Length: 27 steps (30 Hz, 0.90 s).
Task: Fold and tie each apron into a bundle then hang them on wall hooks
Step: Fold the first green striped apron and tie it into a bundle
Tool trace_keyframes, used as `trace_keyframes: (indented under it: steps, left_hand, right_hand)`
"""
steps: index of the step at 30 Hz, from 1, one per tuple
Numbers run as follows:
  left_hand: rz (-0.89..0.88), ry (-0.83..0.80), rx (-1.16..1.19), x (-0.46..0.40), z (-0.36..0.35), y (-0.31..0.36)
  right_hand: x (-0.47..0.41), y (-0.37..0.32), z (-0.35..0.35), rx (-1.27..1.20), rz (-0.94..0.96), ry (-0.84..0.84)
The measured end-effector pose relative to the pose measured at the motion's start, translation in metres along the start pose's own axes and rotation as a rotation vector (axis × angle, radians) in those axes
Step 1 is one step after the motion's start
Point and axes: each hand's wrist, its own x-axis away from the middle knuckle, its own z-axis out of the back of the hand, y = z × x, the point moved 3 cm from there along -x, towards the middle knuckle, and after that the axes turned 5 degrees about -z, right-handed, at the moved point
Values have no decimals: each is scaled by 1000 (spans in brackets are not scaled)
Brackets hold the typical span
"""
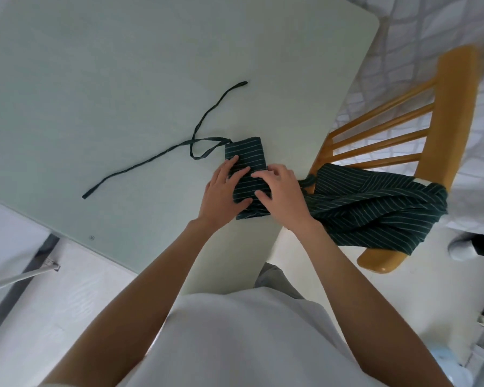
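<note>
A dark green apron with thin white stripes (pixel 245 156) lies folded into a narrow strip near the table's right edge. My left hand (pixel 222 192) lies on its near half, fingers spread over the cloth and thumb underneath its near part. My right hand (pixel 281 191) grips the strip's right side, fingers curled over the fold. Two dark ties (pixel 162 155) trail from the strip's far end, crossing on the table top. A second striped apron (pixel 375 208) hangs bunched over the wooden chair (pixel 456 88).
The pale green table (pixel 123 79) fills the upper left. The wooden chair stands close against its right edge. A metal rack leg (pixel 25 275) shows at the lower left, a person's foot (pixel 464 247) on the floor at right.
</note>
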Motion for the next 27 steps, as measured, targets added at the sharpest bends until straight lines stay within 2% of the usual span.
trace_keyframes:
  steps: [2, 5, 11, 15, 16, 17, 20, 22, 24, 27]
  left_hand:
    - [136, 84, 113, 4, 4, -2]
    - [363, 8, 367, 4, 1, -1]
    - [351, -31, 535, -11, 13, 7]
    - [282, 60, 692, -5, 28, 9]
    - [242, 90, 662, -1, 32, 10]
    - [196, 122, 575, 2, 36, 10]
    - [117, 183, 136, 14, 40, 13]
    - [109, 191, -75, 23, 39, 11]
    - [40, 230, -185, 30, 35, 10]
    - [-144, 241, -284, 39, 25, 12]
  right_hand:
    - [-6, 4, -8, 72, -25, -80]
    - [-7, 11, -10, 84, -40, -100]
    - [-13, 12, -10, -42, -113, -147]
    - [-13, 2, 3, -539, -130, -187]
    - [-12, -2, 6, -555, -106, -156]
    - [-12, -6, 8, -472, -61, -96]
    - [-6, -19, 8, -6, 130, 80]
    - [3, -19, 3, 211, 220, 137]
    - [13, -14, -2, 333, 245, 215]
    - [31, -6, -8, 379, 272, 317]
